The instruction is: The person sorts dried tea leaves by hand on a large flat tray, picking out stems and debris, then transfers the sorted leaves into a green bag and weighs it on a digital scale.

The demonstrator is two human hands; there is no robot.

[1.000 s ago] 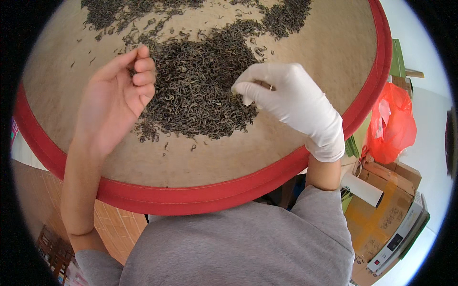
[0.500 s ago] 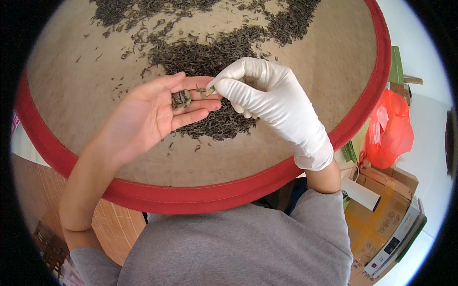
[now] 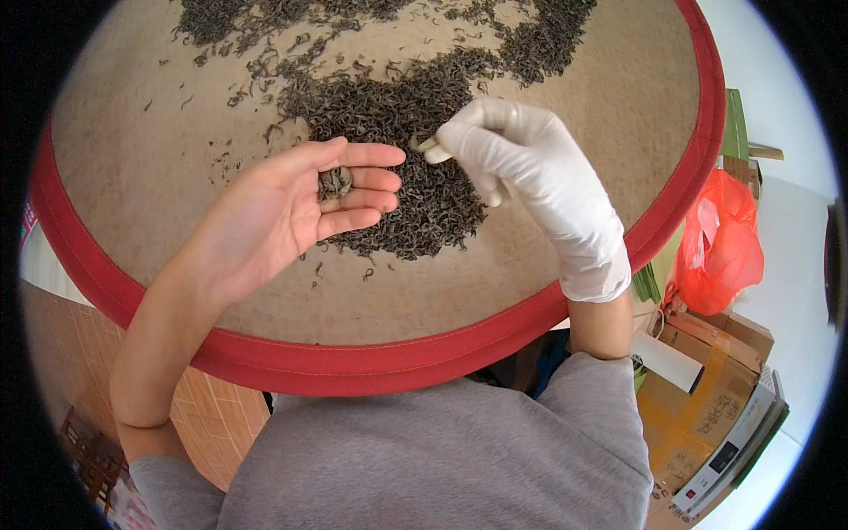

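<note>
My left hand point(image 3: 269, 212) is palm up over the round tray point(image 3: 618, 115), fingers stretched out, with a small clump of dark curled leaves point(image 3: 335, 183) resting on them. My right hand point(image 3: 534, 181), in a white glove, pinches with thumb and index finger just right of the left fingertips; what is in the pinch is too small to make out. Both are above a heap of dark, twisted dried leaves point(image 3: 424, 230), apparently tea, whose middle is partly hidden by my hands.
More leaves point(image 3: 539, 49) lie across the tray's far part, inside a red fabric rim point(image 3: 371, 362). Beside the tray at the right are a red plastic bag point(image 3: 715, 247), cardboard boxes point(image 3: 698, 397), a white roll point(image 3: 667, 358) and a slim appliance point(image 3: 724, 450).
My left hand has turned from half curled to palm up and flat, showing the clump. My right hand came in to the left fingers, then drew back slightly rightward, still pinched.
</note>
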